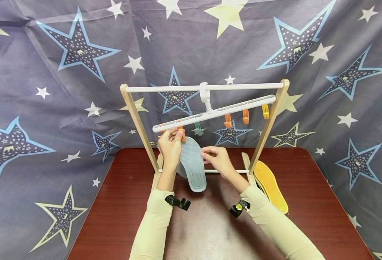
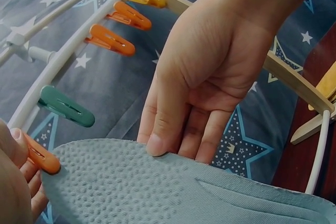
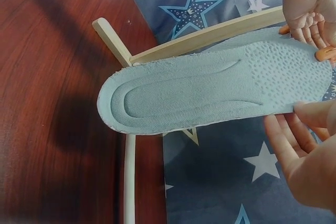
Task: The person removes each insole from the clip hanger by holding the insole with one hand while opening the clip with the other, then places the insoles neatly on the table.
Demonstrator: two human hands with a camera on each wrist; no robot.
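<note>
A light blue-grey insole (image 1: pixel 192 162) hangs toe up below the low left end of a white clip hanger (image 1: pixel 213 113). My left hand (image 1: pixel 171 148) pinches an orange clip (image 2: pixel 43 156) at the insole's toe edge. With thumb and fingers my right hand (image 1: pixel 218 159) pinches the insole's right edge, seen close up in the left wrist view. Behind it another grey insole (image 3: pixel 252 38) partly shows, with an orange clip (image 3: pixel 284 29) at its top. A green clip (image 1: pixel 198 128) hangs just right of my left hand.
The hanger tilts, hooked on the white bar (image 1: pixel 171 89) of a wooden stand (image 1: pixel 135 122). Two more orange clips and a yellow clip (image 1: pixel 265 111) hang toward its right end. Yellow insoles (image 1: pixel 270 186) lie on the red-brown table (image 1: pixel 112 216) beside the stand's right foot.
</note>
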